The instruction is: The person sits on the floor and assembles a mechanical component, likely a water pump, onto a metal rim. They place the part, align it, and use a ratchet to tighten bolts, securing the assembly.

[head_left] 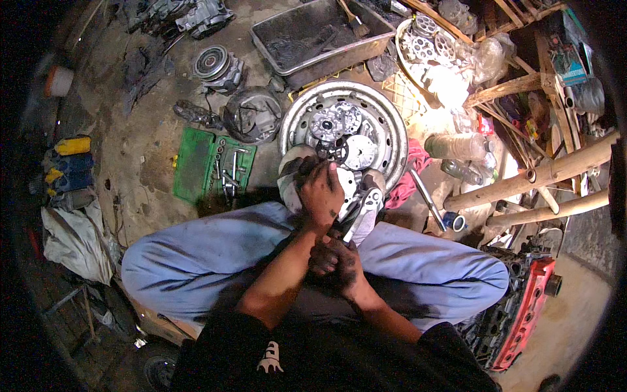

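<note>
My right hand is closed round the handle of a silver ratchet wrench, whose head points up and away between my knees. Just beyond it, my left hand bends its darkened fingers over a silver metal machine part; what the fingertips grip is hidden. Under this work lies a steel wheel rim. Inside the rim sit round metal parts: a disc with holes and a round machined piece beside it. Both hands are smeared with dark grime.
To the left lies an open green socket case with several tools. Beyond are a pulley unit and a black tub with a brush. Rightward: a red cloth, metal tube, plastic bottles, wooden poles.
</note>
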A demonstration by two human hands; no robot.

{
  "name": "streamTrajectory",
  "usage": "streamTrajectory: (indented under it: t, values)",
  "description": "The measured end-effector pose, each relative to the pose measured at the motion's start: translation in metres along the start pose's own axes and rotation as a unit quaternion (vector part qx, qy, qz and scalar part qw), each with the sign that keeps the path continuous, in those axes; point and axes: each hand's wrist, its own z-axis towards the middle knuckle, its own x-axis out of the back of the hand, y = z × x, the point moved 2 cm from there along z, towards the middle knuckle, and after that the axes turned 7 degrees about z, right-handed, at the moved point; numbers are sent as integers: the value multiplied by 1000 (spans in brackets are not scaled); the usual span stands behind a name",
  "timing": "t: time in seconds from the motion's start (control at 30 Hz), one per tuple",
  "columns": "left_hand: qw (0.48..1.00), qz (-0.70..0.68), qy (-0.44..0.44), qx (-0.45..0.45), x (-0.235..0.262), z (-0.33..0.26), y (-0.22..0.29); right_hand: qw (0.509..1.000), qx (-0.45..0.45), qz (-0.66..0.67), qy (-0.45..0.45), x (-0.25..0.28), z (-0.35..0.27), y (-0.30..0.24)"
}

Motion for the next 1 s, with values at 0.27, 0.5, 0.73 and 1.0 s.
streamTrajectory:
  t: [0.27, 0.5, 0.73, 1.0]
  values:
    - [998, 19, -20, -64, -8, 0, -14, 983, 80, -127, 106, 59, 15, 16]
    - [999, -20, -20, -42, -7, -3, -12, 976, 56, -148, 149, 140, 17, 37]
    - [997, 44, 19, -61, -2, -10, -11, 949, 143, -241, 143, 103, 9, 26]
    - [997, -4, -76, -3, -8, 0, -21, 999, 2, 29, -29, -14, 4, -13]
